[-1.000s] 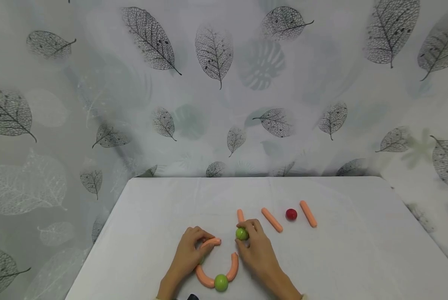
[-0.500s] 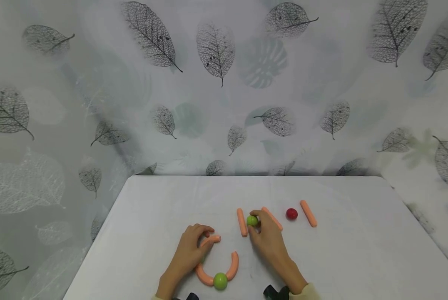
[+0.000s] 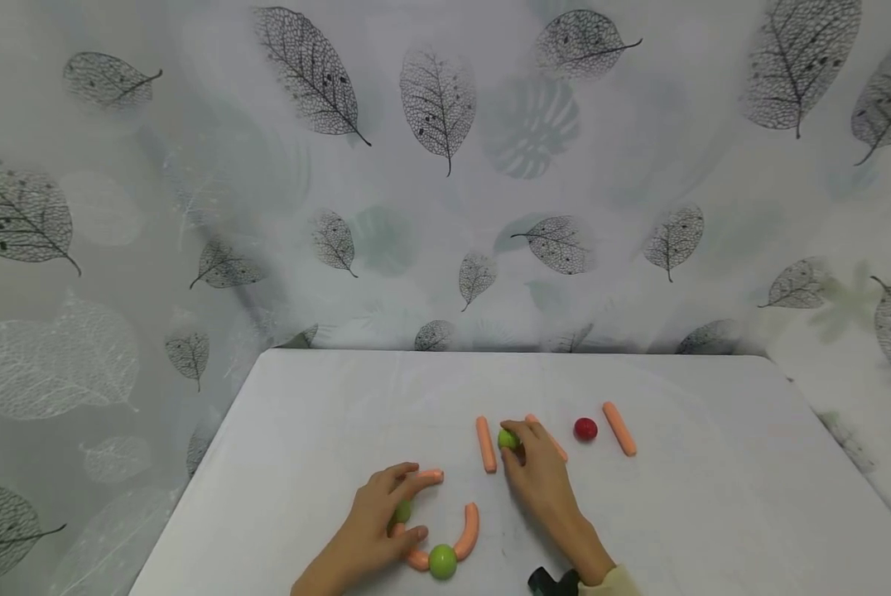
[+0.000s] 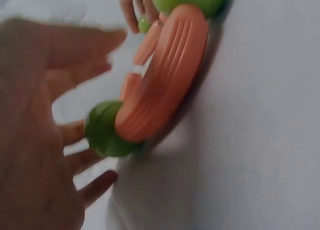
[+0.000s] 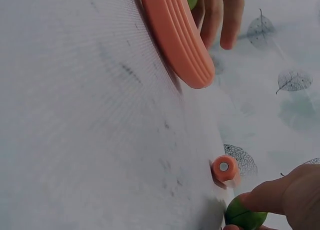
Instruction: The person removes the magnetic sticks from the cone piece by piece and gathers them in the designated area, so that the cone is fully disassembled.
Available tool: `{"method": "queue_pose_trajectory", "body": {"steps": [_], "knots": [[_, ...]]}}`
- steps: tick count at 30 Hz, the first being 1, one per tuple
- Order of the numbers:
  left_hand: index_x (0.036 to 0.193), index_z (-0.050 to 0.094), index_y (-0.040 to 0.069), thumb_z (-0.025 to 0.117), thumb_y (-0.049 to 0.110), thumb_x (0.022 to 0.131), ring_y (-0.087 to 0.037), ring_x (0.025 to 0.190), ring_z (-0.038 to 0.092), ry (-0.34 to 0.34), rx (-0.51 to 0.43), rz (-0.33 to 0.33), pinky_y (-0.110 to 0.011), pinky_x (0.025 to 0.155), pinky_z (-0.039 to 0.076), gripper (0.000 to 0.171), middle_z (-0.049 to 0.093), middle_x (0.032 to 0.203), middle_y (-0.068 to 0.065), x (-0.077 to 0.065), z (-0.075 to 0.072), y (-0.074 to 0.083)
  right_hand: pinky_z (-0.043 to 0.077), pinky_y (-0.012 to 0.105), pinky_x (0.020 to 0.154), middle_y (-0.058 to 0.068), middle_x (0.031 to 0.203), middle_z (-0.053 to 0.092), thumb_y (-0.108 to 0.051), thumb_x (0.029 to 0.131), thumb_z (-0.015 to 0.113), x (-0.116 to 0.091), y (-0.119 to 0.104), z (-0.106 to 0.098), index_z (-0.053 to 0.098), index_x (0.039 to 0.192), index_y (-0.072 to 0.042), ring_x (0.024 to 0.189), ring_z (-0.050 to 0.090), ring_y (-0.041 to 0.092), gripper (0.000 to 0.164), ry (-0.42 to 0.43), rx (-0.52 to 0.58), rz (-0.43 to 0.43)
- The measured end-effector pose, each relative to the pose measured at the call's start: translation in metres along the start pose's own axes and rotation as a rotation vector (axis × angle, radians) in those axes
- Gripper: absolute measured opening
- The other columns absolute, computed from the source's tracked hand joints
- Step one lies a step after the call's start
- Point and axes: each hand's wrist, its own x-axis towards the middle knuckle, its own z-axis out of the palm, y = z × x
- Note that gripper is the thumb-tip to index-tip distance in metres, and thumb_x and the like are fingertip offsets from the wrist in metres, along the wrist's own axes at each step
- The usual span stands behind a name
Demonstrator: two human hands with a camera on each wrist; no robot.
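On the white table, curved orange rods [image 3: 467, 531] and green balls [image 3: 442, 562] are joined in an open ring. My left hand [image 3: 371, 530] is over its left side, fingers spread and thumb over a curved rod. In the left wrist view those fingers lie beside a green ball [image 4: 111, 129] with a grooved curved rod [image 4: 167, 75] attached. My right hand [image 3: 541, 468] pinches another green ball [image 3: 507, 439] between thumb and fingers. That ball is just right of a straight orange rod [image 3: 486, 444], whose silver round end [image 5: 224, 166] shows in the right wrist view.
A second straight rod [image 3: 555, 441] lies partly hidden behind my right hand. Farther right are a red ball [image 3: 585, 430] and a third straight rod [image 3: 620, 429]. A leaf-patterned curtain [image 3: 475, 207] stands behind the table.
My right hand has carried its green ball away and rightward, past the left straight rod. My left hand has drawn back and spread its fingers, uncovering the green ball on the ring's left side.
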Motion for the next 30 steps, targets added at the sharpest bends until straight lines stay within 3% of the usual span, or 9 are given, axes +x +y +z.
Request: {"method": "queue_pose_trajectory", "body": {"steps": [3, 8, 13, 19, 25, 30], "knots": [[0.139, 0.064, 0.040, 0.075, 0.041, 0.089, -0.039, 0.136, 0.049, -0.047, -0.053, 0.030, -0.071, 0.099, 0.039, 0.051, 0.052, 0.152, -0.016, -0.006, -0.001, -0.005, 0.053, 0.025, 0.073, 0.009, 0.112, 0.065, -0.003, 0.092, 0.075, 0.000, 0.001, 0.000, 0.069, 0.129, -0.007, 0.085, 0.059, 0.013, 0.038, -0.005, 0.006, 0.000], [0.117, 0.071, 0.050, 0.084, 0.052, 0.081, -0.043, 0.143, 0.042, -0.117, -0.124, 0.002, -0.075, 0.103, 0.035, 0.039, 0.045, 0.158, -0.016, -0.010, -0.002, -0.014, 0.052, 0.023, 0.073, 0.009, 0.113, 0.064, -0.005, 0.092, 0.075, 0.000, 0.000, -0.002, 0.067, 0.132, -0.007, 0.085, 0.058, 0.013, 0.040, -0.019, 0.010, 0.006], [0.101, 0.075, 0.048, 0.088, 0.051, 0.077, -0.045, 0.142, 0.043, -0.101, -0.131, 0.052, -0.076, 0.101, 0.036, 0.027, 0.047, 0.158, -0.016, -0.012, -0.002, -0.017, 0.052, 0.024, 0.072, 0.011, 0.118, 0.064, -0.007, 0.092, 0.076, -0.001, -0.004, -0.007, 0.066, 0.133, -0.008, 0.087, 0.058, 0.013, 0.042, -0.014, -0.008, -0.002], [0.095, 0.077, 0.047, 0.086, 0.050, 0.079, -0.039, 0.143, 0.045, -0.072, -0.100, 0.119, -0.066, 0.105, 0.042, 0.018, 0.046, 0.159, -0.010, -0.015, -0.004, -0.020, 0.052, 0.025, 0.069, 0.010, 0.124, 0.066, -0.008, 0.091, 0.078, -0.002, -0.012, -0.014, 0.069, 0.128, -0.010, 0.086, 0.059, 0.013, 0.039, 0.024, -0.058, -0.040], [0.093, 0.079, 0.045, 0.086, 0.046, 0.076, -0.038, 0.147, 0.045, -0.042, -0.103, 0.167, -0.062, 0.108, 0.044, 0.018, 0.050, 0.157, -0.012, -0.014, -0.006, -0.022, 0.056, 0.025, 0.074, 0.001, 0.121, 0.068, 0.002, 0.090, 0.076, -0.007, -0.018, -0.019, 0.071, 0.124, -0.012, 0.094, 0.061, 0.016, 0.037, 0.017, 0.037, -0.232], [0.093, 0.080, 0.044, 0.085, 0.047, 0.075, -0.040, 0.145, 0.046, -0.042, -0.066, 0.182, -0.066, 0.106, 0.044, 0.019, 0.052, 0.155, -0.015, -0.014, -0.008, -0.020, 0.058, 0.028, 0.091, -0.011, 0.125, 0.065, 0.000, 0.090, 0.078, -0.027, -0.019, -0.021, 0.069, 0.125, -0.020, 0.109, 0.062, 0.011, 0.042, -0.082, 0.075, -0.421]]}}
